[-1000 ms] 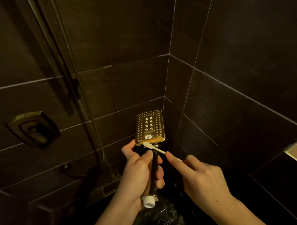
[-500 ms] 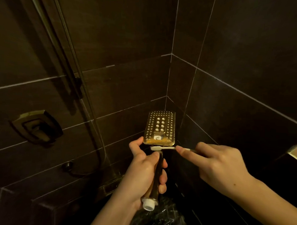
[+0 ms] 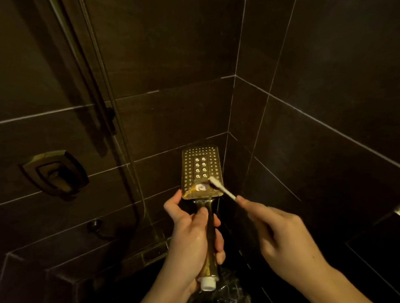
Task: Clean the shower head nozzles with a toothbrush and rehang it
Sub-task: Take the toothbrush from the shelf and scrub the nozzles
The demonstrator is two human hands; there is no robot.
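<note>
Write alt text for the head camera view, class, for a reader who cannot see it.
A left hand grips the handle of a gold shower head, nozzle face up, while the right hand presses a white toothbrush against its lower right nozzles. Dark wall tiles meet in a corner behind.

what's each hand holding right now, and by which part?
Left hand grips the shower head by its handle. Right hand holds the toothbrush by the handle end, bristles on the nozzle face.
</note>
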